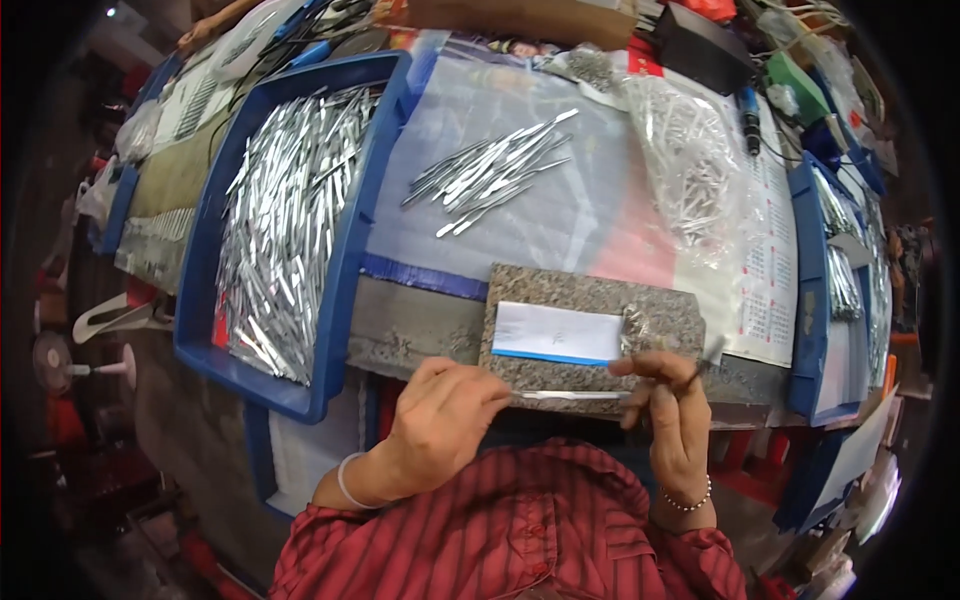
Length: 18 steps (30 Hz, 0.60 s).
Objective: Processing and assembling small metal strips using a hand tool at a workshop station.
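Note:
My left hand (448, 415) is closed, its thumb and fingertips pinching one end of a thin, shiny metal strip (570, 395). The strip lies level over the near edge of a speckled stone slab (660, 310). At its other end is my right hand (675, 410), fingers bent around a thin grey stick-like tool (714, 352) that slants up past the knuckles, partly hidden and blurred. Whether the right fingertips also touch the strip is hard to tell. On the slab rests a white rectangular block with a blue lower edge (556, 332), beside a small crumpled clear piece (637, 322).
A blue tray (336, 310) heaped with similar metal strips stands at the left. A loose pile of strips (492, 172) lies on the sheet-covered bench. A clear bag of small pale parts (695, 165) sits right of it; another blue tray (808, 300) is at far right.

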Available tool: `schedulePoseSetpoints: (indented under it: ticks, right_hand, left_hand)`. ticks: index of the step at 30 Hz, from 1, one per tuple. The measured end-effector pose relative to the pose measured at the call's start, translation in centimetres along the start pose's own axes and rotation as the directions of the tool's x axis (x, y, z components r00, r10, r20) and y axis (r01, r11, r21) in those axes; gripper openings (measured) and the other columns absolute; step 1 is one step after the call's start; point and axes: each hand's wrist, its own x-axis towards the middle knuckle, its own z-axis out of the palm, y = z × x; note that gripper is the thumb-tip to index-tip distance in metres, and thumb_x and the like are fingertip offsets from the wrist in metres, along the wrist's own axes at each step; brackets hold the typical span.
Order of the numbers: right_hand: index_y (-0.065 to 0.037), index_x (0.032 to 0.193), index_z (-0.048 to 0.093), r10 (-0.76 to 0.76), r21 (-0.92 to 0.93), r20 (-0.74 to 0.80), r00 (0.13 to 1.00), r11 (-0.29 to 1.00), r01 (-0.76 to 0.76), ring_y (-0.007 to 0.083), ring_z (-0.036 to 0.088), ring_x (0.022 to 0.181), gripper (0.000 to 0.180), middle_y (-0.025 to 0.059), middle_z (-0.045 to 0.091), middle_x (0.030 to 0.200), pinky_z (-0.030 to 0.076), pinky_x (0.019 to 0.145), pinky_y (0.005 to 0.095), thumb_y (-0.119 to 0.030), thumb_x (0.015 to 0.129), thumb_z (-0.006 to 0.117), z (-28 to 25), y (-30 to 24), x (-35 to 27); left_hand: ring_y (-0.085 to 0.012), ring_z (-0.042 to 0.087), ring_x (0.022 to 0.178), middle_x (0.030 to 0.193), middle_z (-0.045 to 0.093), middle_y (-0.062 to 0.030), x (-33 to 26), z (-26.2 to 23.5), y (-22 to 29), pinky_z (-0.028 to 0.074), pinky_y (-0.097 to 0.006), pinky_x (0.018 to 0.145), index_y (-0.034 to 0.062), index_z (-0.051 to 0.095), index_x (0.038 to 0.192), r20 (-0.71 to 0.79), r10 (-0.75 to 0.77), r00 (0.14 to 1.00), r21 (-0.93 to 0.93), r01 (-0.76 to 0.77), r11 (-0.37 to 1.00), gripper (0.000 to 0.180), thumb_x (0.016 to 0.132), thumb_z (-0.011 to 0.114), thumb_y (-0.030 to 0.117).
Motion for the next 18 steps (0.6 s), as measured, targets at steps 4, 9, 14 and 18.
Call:
schedulePoseSetpoints:
  ticks: [4,9,14,18]
  right_hand:
    - [0.005,0.106,0.060,0.102,0.125,0.164,0.981,0.985,-0.123,0.0088,0.056,0.055,0.015,0.0102,0.068,0.084,0.042,0.048,0.0197,-0.002,0.093,0.056,-1.1,1.5,-0.5]
    - [0.006,0.102,0.062,0.048,0.030,0.135,0.990,0.998,-0.052,0.0151,0.069,0.073,0.014,0.0113,0.069,0.085,0.051,0.060,0.0226,0.002,0.088,0.061,-1.1,1.9,-0.9]
    - [0.006,0.097,0.064,0.025,-0.019,0.118,0.993,1.000,-0.023,0.0179,0.070,0.078,0.011,0.0116,0.069,0.086,0.055,0.068,0.0256,0.002,0.087,0.063,-1.1,1.8,-1.4]
    - [0.006,0.097,0.064,0.029,-0.030,0.123,0.992,0.999,-0.026,0.0177,0.070,0.079,0.011,0.0121,0.068,0.088,0.055,0.069,0.0254,0.003,0.087,0.063,-1.1,1.8,-1.7]
  left_hand:
    - [-0.0279,0.061,0.070,0.080,0.063,-0.0100,-0.3,0.1,0.9,0.048,-0.036,0.067,0.0024,0.063,0.088,0.005,-0.012,1.000,-0.040,0.013,0.999,0.019,0.073,0.072,-0.005]
    - [-0.0264,0.062,0.073,0.081,0.063,-0.0093,-0.9,0.4,1.2,0.048,-0.036,0.068,0.0013,0.062,0.089,0.029,-0.026,0.999,-0.047,0.027,0.999,0.019,0.074,0.071,-0.004]
    - [-0.0255,0.064,0.077,0.084,0.064,-0.0090,-1.3,0.5,1.5,0.048,-0.036,0.071,0.0011,0.061,0.092,0.070,-0.057,0.996,-0.082,0.063,0.995,0.019,0.076,0.070,-0.003]
    - [-0.0265,0.064,0.077,0.084,0.064,-0.0098,-1.6,0.6,1.9,0.048,-0.035,0.070,0.0014,0.062,0.093,0.092,-0.119,0.989,-0.124,0.130,0.984,0.016,0.078,0.068,-0.003]
